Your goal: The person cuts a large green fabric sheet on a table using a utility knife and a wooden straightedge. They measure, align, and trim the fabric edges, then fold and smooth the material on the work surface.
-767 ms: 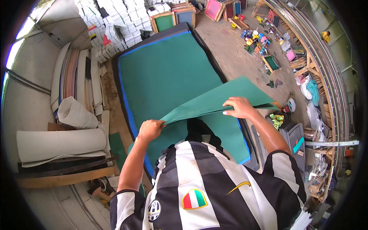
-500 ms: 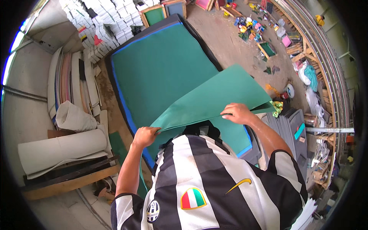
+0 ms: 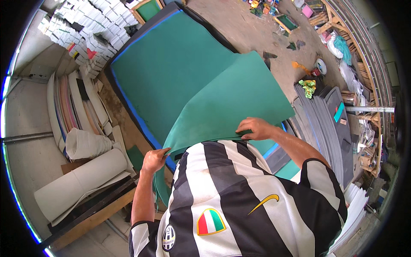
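A large, thin green sheet (image 3: 233,96) is lifted and curved in front of my body. My left hand (image 3: 155,160) pinches its near left edge, and a strip of the sheet hangs down below that hand. My right hand (image 3: 257,128) is closed over the near edge farther right. Beneath and beyond lies a stack of big flat sheets (image 3: 167,60), its top face green, with a blue layer (image 3: 135,113) and black ones showing along the side. The lifted sheet covers the stack's near right part.
On the left are a white roll (image 3: 81,177) and upright bent sheets (image 3: 64,111). White blocks (image 3: 92,32) are piled at the far left. Grey sheets (image 3: 314,128) lie at the right, with a crumpled yellow-green piece (image 3: 307,88) on them. Pots and frames are strewn at the far right.
The lifted green sheet has come nearer my body and now shows more of its broad face. Both hands keep their grip and have moved slightly left. The whole view has shifted.
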The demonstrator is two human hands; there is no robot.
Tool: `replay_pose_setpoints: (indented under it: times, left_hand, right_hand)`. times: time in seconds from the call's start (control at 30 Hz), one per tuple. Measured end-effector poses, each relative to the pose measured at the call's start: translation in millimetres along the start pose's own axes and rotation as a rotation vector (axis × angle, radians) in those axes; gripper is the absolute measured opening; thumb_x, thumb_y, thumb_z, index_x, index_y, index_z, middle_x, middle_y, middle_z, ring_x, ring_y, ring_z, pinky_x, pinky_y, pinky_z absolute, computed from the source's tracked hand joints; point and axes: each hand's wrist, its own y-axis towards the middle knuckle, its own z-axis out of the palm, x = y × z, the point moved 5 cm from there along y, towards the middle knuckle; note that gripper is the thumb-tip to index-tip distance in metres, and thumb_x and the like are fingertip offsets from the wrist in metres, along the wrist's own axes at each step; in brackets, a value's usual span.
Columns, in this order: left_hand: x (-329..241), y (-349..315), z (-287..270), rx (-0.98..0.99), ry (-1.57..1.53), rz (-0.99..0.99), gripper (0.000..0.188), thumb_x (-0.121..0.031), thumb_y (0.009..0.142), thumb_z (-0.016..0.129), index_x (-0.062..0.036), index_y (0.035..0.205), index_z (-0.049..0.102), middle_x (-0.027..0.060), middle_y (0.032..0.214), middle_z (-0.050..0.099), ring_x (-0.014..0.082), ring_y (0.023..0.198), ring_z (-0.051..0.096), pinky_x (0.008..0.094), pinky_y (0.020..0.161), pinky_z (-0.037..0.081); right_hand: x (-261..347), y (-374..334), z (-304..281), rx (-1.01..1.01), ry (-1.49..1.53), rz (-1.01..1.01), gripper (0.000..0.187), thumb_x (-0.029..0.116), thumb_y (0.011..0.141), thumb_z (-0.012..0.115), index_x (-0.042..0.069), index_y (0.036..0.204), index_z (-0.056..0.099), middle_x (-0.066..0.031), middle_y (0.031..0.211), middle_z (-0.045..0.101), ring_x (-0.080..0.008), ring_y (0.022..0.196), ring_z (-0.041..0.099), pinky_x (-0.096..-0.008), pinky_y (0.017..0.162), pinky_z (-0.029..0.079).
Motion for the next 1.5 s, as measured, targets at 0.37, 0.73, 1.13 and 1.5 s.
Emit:
replay_pose_setpoints:
  times: [0.37,0.73,1.13,1.5]
  left_hand:
    - [4.2,9.6,-9.4,0.017,0.032,0.069,0.026,-0.014,0.088,0.074,-0.0126,0.113,0.073,0.0122,0.092,0.075,0.0339,0.082,0.073,0.0439,0.069,0.059]
    - [3.6,0.0,0.9,0.041,0.02,0.062,0.027,-0.017,0.088,0.074,-0.0129,0.115,0.075,0.0108,0.09,0.075,0.0332,0.081,0.072,0.0442,0.07,0.059]
    - [-4.0,13.9,-11.0,-0.083,-0.064,-0.009,0.023,-0.02,0.091,0.073,-0.0098,0.111,0.076,0.0136,0.091,0.075,0.0349,0.082,0.072,0.0448,0.071,0.058]
    - [-10.2,83.4,-62.2,-0.132,-0.008,-0.096,0.021,-0.023,0.094,0.068,-0.0082,0.107,0.076,0.0165,0.093,0.075,0.0381,0.089,0.071,0.0495,0.078,0.057]
  right_hand:
    - [21.1,-4.9,0.1,-0.354,-0.512,-0.152,0.033,0.016,0.084,0.07,0.02,0.118,0.071,0.0021,0.1,0.073,-0.0186,0.091,0.07,-0.0375,0.074,0.057]
    - [18.1,-10.8,25.6,-0.169,-0.133,-0.101,0.027,0.007,0.085,0.07,0.013,0.111,0.07,-0.0085,0.087,0.072,-0.0284,0.08,0.071,-0.0425,0.069,0.056]
    - [15.2,21.3,11.7,0.226,-0.016,0.106,0.054,0.009,0.081,0.07,0.01,0.134,0.064,-0.0126,0.103,0.073,-0.0289,0.092,0.072,-0.0402,0.083,0.057]
    - [24.1,43.0,18.1,-0.054,-0.412,0.12,0.063,0.026,0.086,0.072,0.009,0.143,0.051,-0.0142,0.124,0.06,-0.033,0.118,0.06,-0.0464,0.089,0.055]
